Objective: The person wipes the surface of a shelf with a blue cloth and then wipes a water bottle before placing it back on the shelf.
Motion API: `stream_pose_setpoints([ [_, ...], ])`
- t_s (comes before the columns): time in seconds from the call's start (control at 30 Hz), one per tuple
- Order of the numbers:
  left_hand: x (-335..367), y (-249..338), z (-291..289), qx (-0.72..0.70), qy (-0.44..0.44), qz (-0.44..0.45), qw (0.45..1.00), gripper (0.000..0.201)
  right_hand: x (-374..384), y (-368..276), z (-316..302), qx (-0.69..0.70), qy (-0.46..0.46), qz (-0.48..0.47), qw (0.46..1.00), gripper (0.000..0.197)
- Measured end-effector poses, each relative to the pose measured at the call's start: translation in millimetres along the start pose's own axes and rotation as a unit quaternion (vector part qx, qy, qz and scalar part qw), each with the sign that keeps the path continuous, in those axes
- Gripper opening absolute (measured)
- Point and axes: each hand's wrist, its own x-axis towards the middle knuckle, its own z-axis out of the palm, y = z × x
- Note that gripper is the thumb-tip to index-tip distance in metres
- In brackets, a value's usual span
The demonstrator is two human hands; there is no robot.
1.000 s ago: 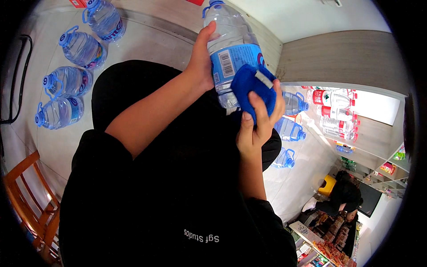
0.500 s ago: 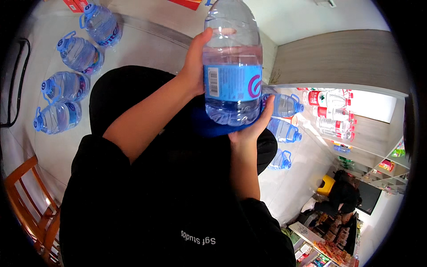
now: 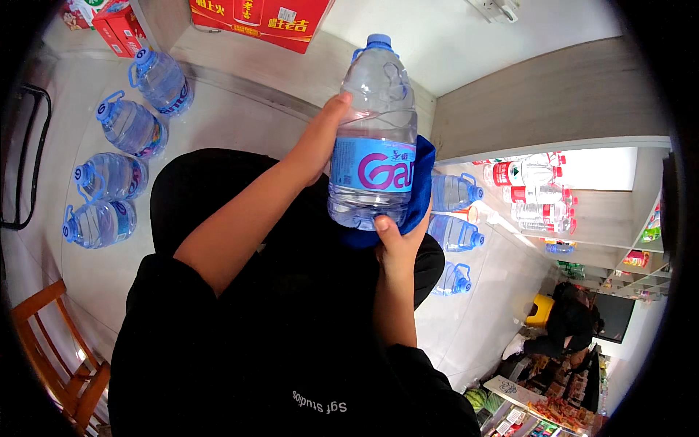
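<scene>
A large clear water bottle (image 3: pixel 371 164) with a blue cap and a blue label stands nearly upright in front of me, between both hands. My left hand (image 3: pixel 331 135) is closed around its left side, thumb near the shoulder. With a dark blue cloth (image 3: pixel 424 175) against the bottle's right side and base, my right hand (image 3: pixel 400 244) grips the bottom, its thumb in front. The right fingers are hidden behind the cloth and bottle.
Similar bottles stand on the tiled floor, several at left (image 3: pixel 131 127) and others at right (image 3: pixel 455 233). Shelving with red-labelled bottles (image 3: pixel 531 171) rises on the right. A red carton (image 3: pixel 262 22) is at the back, a wooden chair (image 3: pixel 62 342) lower left. A person (image 3: pixel 568 317) sits at far right.
The bottle has come lower, so its cap now shows, and it has turned, bringing more of the label's large lettering forward. More cloth shows at its right. My view has shifted.
</scene>
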Motion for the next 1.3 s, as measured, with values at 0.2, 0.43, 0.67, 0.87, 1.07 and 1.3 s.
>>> stream_pose_setpoints([
  [0.2, -10.5, 10.1, 10.5, -0.113, -0.014, -0.071, 0.991, 0.072, -0.6, 13.5, -16.2, -0.220, -0.066, -0.088, 0.969, 0.101],
  [0.43, -9.8, 2.8, 8.0, -0.158, -0.031, -0.072, 0.984, 0.060, 2.5, 3.8, -21.8, -0.076, -0.048, 0.039, 0.995, 0.067],
  [0.67, -16.8, -7.5, 16.9, -0.102, -0.089, -0.009, 0.991, 0.051, 97.6, -34.2, 4.8, -0.263, -0.150, -0.093, 0.949, 0.045],
  [0.87, -9.0, -8.4, 3.0, -0.097, -0.095, 0.012, 0.991, 0.053, 104.8, -47.7, 29.8, -0.406, -0.196, -0.187, 0.873, 0.043],
  [1.07, -4.1, -8.2, 4.6, -0.163, -0.034, -0.023, 0.986, 0.054, 57.4, -41.5, 34.7, -0.507, -0.229, -0.266, 0.787, 0.035],
  [1.3, -2.7, -1.9, -3.0, -0.183, 0.007, -0.033, 0.983, 0.066, 0.6, -28.6, 4.9, -0.502, -0.221, -0.221, 0.807, 0.039],
])
